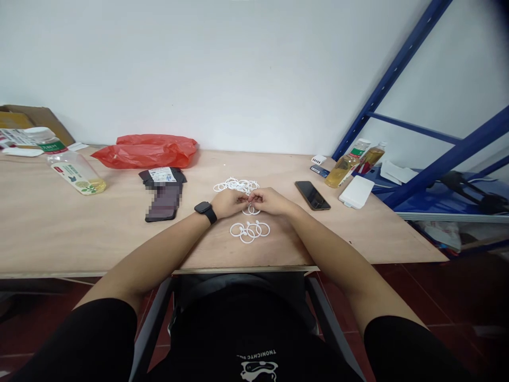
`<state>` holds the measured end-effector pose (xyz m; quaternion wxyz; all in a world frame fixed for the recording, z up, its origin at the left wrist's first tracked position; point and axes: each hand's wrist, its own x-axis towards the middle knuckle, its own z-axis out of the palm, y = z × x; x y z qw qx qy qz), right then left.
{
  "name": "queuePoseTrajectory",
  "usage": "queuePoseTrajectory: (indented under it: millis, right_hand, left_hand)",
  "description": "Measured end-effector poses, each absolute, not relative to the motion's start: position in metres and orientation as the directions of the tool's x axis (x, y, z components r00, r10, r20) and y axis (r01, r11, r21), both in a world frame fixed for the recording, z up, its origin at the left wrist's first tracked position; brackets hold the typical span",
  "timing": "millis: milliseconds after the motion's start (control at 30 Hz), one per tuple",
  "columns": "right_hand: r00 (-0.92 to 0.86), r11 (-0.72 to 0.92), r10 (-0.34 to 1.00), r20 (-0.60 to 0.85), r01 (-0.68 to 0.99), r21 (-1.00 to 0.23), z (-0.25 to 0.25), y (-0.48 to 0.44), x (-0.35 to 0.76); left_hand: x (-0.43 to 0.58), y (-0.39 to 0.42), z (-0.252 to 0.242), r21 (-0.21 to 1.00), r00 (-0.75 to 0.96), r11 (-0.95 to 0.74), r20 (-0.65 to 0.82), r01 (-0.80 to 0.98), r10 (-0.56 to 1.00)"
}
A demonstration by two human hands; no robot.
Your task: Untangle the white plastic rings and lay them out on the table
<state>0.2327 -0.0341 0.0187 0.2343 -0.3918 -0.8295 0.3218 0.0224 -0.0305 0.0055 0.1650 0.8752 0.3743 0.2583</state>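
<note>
My left hand (pixel 229 203) and my right hand (pixel 269 201) meet over the middle of the table, fingertips pinched together. Between and just below them hang or lie white plastic rings (pixel 251 210), partly covered by my fingers. Behind my hands lies a heap of similar white rings (pixel 234 185). Nearer to me rests a small overlapping group of white rings (pixel 247 232) with little tabs on their rims. A black smartwatch (pixel 205 211) is on my left wrist.
The wooden table (pixel 99 239) holds a red plastic bag (pixel 149 151), a dark package (pixel 163 193) and a bottle (pixel 73 167) at left. At right are a phone (pixel 312 195), a white case (pixel 357 191) and another bottle (pixel 344 167), beside a blue metal rack (pixel 397 69).
</note>
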Motion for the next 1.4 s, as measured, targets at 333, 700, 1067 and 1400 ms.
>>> queuePoseTrajectory:
  millis: [333,700,1067,1400]
  right_hand:
    - [-0.502,0.554,0.808,0.308,0.47,-0.687,0.017,-0.032,0.234]
    - [-0.515,0.638,0.763,0.389,0.507,-0.58,0.019,-0.028,0.237]
    - [-0.48,0.614,0.785,0.391,0.522,-0.592,0.015,-0.027,0.237]
    - [-0.508,0.63,0.769,0.388,0.504,-0.59,0.015,-0.029,0.233]
  left_hand:
    - [0.023,-0.029,0.005,0.458,0.583,-0.67,0.337,0.584,0.739]
    - [0.022,-0.027,0.002,0.597,0.499,-0.611,0.367,0.52,0.785]
    - [0.019,-0.02,0.003,0.66,0.47,-0.592,0.384,0.462,0.795]
    - [0.02,-0.021,0.005,0.683,0.36,-0.521,0.38,0.512,0.852]
